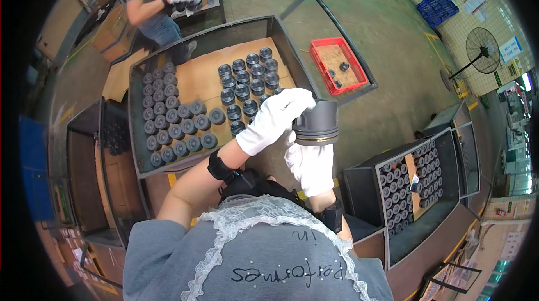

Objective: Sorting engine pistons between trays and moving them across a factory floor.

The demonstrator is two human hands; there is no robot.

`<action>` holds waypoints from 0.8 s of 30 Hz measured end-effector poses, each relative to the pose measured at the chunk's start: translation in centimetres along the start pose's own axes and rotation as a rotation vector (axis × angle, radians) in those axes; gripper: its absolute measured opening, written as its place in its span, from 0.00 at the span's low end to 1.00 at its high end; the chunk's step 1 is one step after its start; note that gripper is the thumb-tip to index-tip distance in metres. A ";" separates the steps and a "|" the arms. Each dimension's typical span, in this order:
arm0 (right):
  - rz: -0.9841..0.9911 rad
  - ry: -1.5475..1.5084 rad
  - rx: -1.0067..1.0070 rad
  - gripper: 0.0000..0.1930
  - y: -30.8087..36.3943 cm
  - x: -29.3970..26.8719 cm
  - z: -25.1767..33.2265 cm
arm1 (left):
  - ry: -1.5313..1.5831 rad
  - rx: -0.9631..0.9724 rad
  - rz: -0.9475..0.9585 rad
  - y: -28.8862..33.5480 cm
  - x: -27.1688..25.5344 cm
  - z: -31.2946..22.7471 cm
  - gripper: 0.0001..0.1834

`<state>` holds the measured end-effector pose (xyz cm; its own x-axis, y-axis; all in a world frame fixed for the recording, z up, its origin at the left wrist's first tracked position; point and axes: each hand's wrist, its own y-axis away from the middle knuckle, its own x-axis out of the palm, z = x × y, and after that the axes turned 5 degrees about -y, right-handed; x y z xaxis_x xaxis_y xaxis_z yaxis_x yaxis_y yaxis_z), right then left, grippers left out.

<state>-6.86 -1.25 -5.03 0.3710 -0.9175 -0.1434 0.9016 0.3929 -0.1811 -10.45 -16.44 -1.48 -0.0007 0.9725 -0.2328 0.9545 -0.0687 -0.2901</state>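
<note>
I hold a dark grey engine piston (316, 124) in front of me, its ring grooves and a brass-coloured ring toward the lower edge. My left hand (276, 118), in a white glove, grips its upper left side with the fingers bent. Underneath, my gloved right hand (312, 167) is closed round the lower part; some of its fingers are hidden behind the piston. Beyond my left arm, a large grey metal crate (294, 49) holds a group of grey pistons (175, 131) on the left and shinier dark ones (242, 92) on the right, on brown cardboard.
A red plastic bin (355, 86) with a few pistons stands on the floor beyond the crate. To the right is another crate (368, 203) full of pistons. A co-worker (147, 3) in white gloves handles parts at a rack, far left. A standing fan (483, 51) is far right.
</note>
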 end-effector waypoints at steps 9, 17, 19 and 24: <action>-0.255 -1.026 0.140 0.35 -3.0 -2.2 -0.5 | 1.066 -0.226 -0.004 2.9 1.9 3.3 0.26; -0.544 -0.087 -0.072 0.55 -1.1 0.2 -1.0 | 1.407 -0.390 0.132 1.7 3.0 4.3 0.27; -0.553 -0.054 -0.110 0.60 -1.2 0.8 -0.3 | 1.312 -0.411 0.116 1.6 3.7 4.5 0.27; -0.527 0.269 -0.226 0.63 -1.4 1.1 0.3 | 1.227 -0.331 0.164 1.3 4.2 3.5 0.26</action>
<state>-7.66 -2.78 -4.69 -0.2051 -0.9551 -0.2137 0.8679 -0.0765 -0.4909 -10.21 -13.21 -6.10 0.2293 0.5371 0.8117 0.9456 -0.3205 -0.0551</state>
